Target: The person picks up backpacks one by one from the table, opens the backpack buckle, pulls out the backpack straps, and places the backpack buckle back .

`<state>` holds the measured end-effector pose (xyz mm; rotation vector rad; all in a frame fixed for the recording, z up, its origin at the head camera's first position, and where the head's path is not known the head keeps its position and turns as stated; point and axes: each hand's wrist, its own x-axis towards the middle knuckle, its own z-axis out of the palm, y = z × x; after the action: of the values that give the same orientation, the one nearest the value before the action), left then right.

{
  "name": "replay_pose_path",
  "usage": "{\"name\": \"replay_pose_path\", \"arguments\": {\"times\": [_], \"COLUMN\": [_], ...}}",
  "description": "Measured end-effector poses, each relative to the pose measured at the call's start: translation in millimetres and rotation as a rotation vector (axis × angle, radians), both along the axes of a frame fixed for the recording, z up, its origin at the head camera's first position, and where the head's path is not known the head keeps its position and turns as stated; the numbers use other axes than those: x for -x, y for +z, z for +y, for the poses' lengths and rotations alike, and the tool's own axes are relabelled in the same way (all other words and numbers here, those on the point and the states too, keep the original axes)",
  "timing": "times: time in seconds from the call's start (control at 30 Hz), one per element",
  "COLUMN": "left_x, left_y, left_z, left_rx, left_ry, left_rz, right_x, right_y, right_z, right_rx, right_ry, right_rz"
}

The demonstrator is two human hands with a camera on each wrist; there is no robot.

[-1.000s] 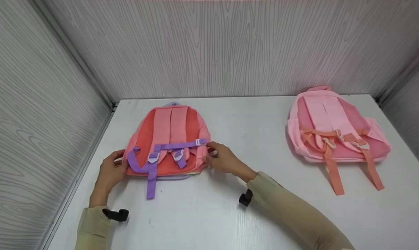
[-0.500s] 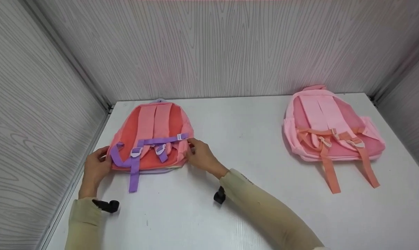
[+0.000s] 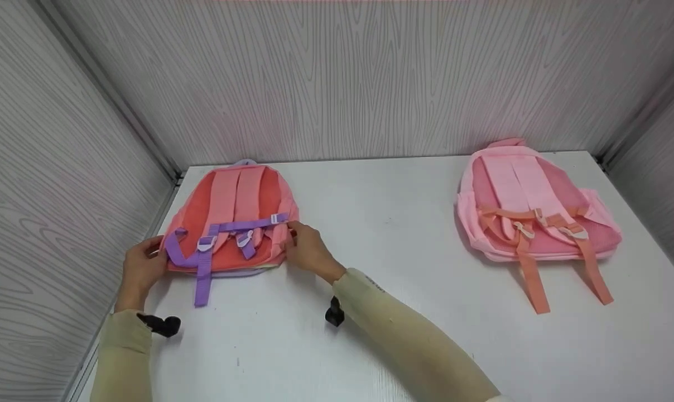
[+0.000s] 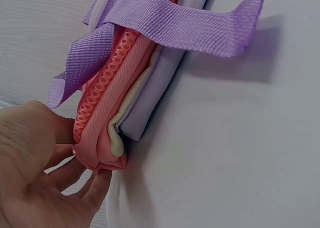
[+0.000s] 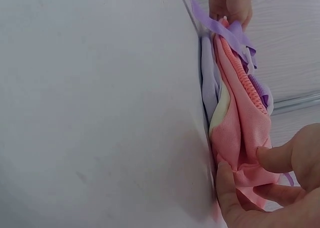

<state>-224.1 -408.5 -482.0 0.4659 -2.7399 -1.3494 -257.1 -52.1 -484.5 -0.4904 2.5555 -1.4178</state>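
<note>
A small coral-pink backpack (image 3: 195, 226) with purple straps lies strap side up at the left of the white table. My left hand (image 3: 141, 267) holds its lower left corner; in the left wrist view the thumb is on top and the curled fingers (image 4: 100, 188) reach beneath. With my right hand (image 3: 312, 251) I pinch the pink side of the bag, thumb and fingers on either side of the fabric in the right wrist view. A purple strap (image 4: 160, 22) hangs over the bag's lower edge. Lilac and cream layers show underneath.
A light pink backpack (image 3: 515, 190) with orange straps lies at the right of the table (image 3: 381, 234). Grey wood-grain panels (image 3: 337, 78) rise behind and on both sides. The left panel stands close to my left hand.
Both hands have moved left in the head view, and the coral-pink backpack has slid left with them. The light pink backpack stays in place apart from a slight view shift.
</note>
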Motion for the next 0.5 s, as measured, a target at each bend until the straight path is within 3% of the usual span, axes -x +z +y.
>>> {"name": "replay_pose_path", "arguments": {"times": [0.1,0.23,0.5], "left_x": [0.6,1.2,-2.8], "left_y": [-3.4,-0.1,7.3], "left_z": [-2.3,-0.8,3.5], "left_rx": [0.005,0.02,0.014], "left_ry": [-0.013,-0.035,-0.004], "left_rz": [-0.005,-0.014,-0.007], "right_x": [1.4,1.7,-0.5], "right_y": [-2.5,1.3,8.7], "right_z": [-1.0,2.6,11.2], "right_rx": [-0.006,0.006,-0.003], "right_ry": [0.005,-0.002,0.031], "right_rz": [0.004,-0.055,-0.115]}}
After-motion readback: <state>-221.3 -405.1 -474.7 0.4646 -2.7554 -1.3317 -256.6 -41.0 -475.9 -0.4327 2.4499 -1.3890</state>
